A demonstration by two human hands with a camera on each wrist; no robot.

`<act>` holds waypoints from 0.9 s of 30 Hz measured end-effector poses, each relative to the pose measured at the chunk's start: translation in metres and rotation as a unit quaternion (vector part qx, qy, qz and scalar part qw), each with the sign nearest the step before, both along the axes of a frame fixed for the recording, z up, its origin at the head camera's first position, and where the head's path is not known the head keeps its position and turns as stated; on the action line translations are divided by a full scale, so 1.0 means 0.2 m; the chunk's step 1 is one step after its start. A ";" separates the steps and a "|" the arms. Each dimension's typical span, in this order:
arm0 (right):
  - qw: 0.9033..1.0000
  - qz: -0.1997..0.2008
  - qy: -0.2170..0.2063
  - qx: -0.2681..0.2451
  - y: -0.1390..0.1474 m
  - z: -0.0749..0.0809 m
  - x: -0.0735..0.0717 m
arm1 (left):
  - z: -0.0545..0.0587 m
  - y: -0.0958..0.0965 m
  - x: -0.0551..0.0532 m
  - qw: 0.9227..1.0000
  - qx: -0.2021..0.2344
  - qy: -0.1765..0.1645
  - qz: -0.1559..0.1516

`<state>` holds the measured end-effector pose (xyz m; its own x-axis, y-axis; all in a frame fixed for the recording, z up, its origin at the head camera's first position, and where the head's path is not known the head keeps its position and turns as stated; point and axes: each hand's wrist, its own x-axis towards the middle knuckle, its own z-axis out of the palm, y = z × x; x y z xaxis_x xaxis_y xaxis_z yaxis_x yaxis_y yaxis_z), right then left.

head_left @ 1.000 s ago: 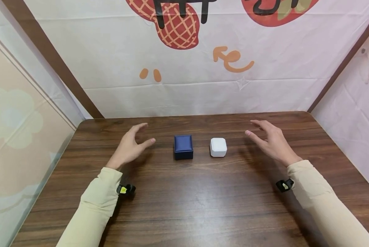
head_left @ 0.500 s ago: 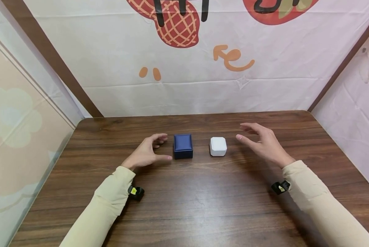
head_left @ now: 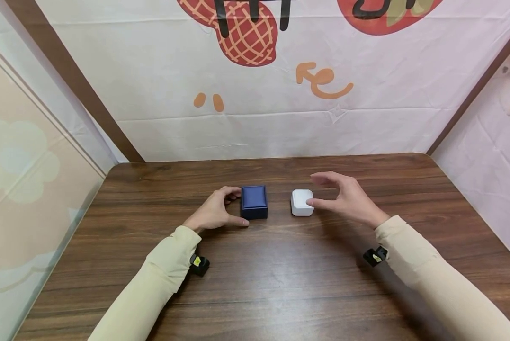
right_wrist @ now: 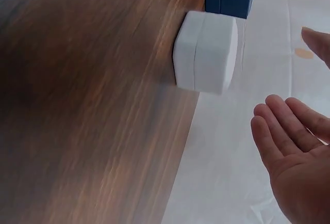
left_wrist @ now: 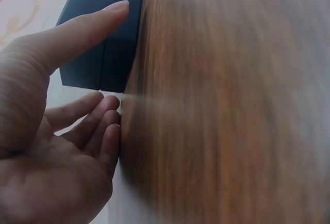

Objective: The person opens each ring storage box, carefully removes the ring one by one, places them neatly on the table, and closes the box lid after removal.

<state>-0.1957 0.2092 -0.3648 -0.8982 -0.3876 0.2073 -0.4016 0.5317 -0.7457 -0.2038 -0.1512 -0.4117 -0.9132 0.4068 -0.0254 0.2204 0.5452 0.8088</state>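
A small navy-blue jewelry box [head_left: 255, 197] with a cushioned lid stands closed on the wooden table. To its right, a short gap away, is a smaller white jewelry box [head_left: 299, 201] with rounded corners, also closed. My left hand [head_left: 216, 210] is at the blue box's left side, thumb by the near face and fingers towards the far left corner; the left wrist view shows the fingertips [left_wrist: 109, 102] short of the box. Beside the white box hovers my right hand [head_left: 352, 201], its thumb overlapping the box from above. In the right wrist view, that hand is apart from the box.
The brown wooden table [head_left: 255, 284] ends at a back edge against a printed white cloth [head_left: 161, 85]. More cloth hangs along both sides. A black wrist camera [head_left: 200, 265] sits below the left sleeve, another camera [head_left: 374, 256] below the right.
My left hand has moved right, up to the blue box. My right hand has come left and now reaches the white box's right side. Both boxes have stayed in place.
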 end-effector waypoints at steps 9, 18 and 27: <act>0.998 0.053 -0.027 -0.003 -0.11 0.00 -0.07 | 0.00 0.02 -0.01 1.000 -0.004 -0.005 0.002; 0.995 0.089 -0.038 0.009 -0.24 -0.02 -0.15 | -0.02 0.03 -0.01 1.000 0.008 0.003 0.005; 0.990 0.117 -0.052 0.058 -0.38 -0.03 -0.20 | -0.02 0.03 -0.01 1.000 0.015 0.003 0.008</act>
<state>-0.2348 0.1325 -0.3715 -0.7954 -0.6031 0.0599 -0.4472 0.5174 -0.7296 -0.2064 -0.1461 -0.4147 -0.9198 0.3923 -0.0074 0.2174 0.5251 0.8228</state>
